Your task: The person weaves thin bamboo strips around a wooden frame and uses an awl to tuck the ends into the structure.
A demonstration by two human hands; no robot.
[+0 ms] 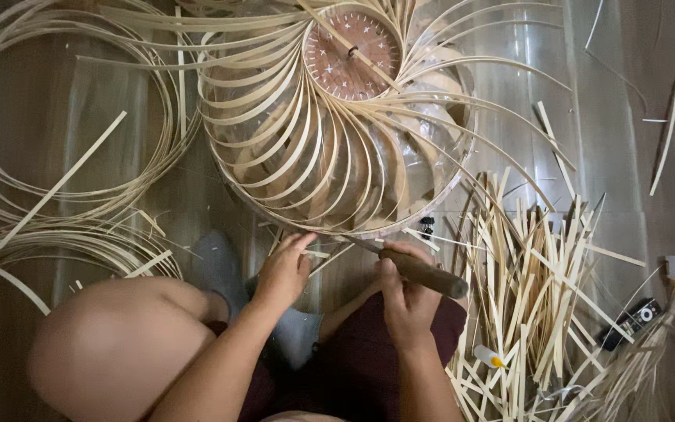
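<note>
A round frame of curved bamboo strips (337,133) lies on the floor in front of me, its strips fanning out from a brown wooden disc (351,53). My left hand (284,270) touches a thin strip at the frame's near rim, fingers pinched on it. My right hand (406,293) grips the brown wooden handle of a knife (423,273), whose blade points left toward the same rim. My bare knees and a grey sock (216,266) are below.
Coils of long bamboo strips (56,141) lie at the left. A heap of short cut strips (533,289) covers the floor at the right, with a small glue bottle (490,358), a black remote-like device (630,322) and a clear plastic sheet (587,117) nearby.
</note>
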